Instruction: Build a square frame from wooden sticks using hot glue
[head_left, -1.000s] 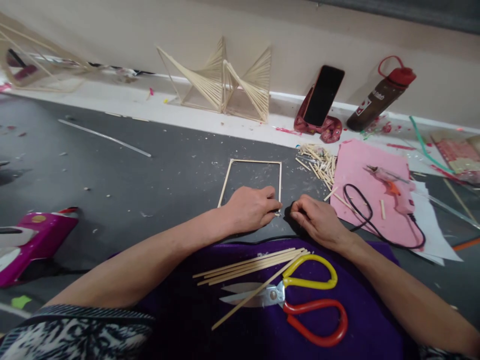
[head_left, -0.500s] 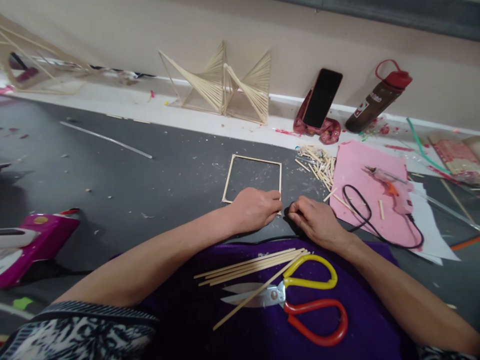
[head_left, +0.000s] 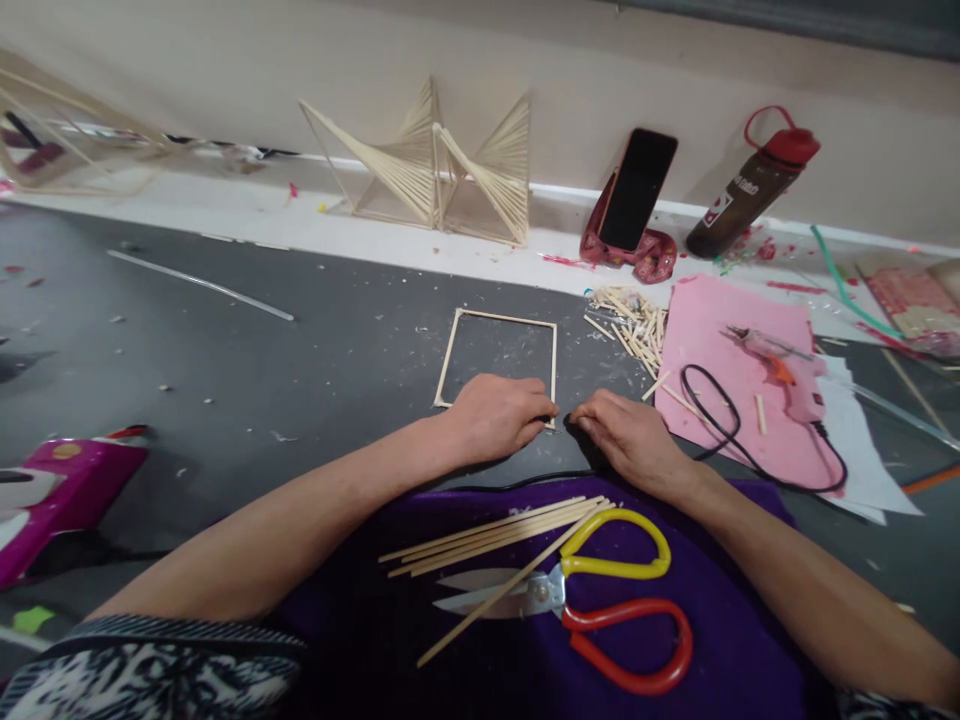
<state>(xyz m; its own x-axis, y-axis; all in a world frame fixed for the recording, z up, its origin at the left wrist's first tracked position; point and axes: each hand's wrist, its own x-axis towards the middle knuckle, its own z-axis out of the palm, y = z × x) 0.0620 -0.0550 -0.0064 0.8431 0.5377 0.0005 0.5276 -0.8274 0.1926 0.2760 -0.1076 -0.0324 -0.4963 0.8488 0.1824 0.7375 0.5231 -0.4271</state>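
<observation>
A square frame of thin wooden sticks lies flat on the dark grey floor. My left hand rests palm down over its near edge, fingers pinched on the frame's near right corner. My right hand lies just to the right of that corner, fingers curled and pressed together at the same spot; I cannot make out anything in them. On the purple cloth over my lap lie several long sticks and scissors with a yellow and a red handle.
A pink sheet on the right carries a glue gun and its black cord. Short stick offcuts lie beside it. A stick sculpture, a phone and a bottle stand by the wall. A magenta object sits left.
The hands have stayed on the frame's near right corner; the view has shifted slightly, and the frame's near left corner now shows beside my left hand.
</observation>
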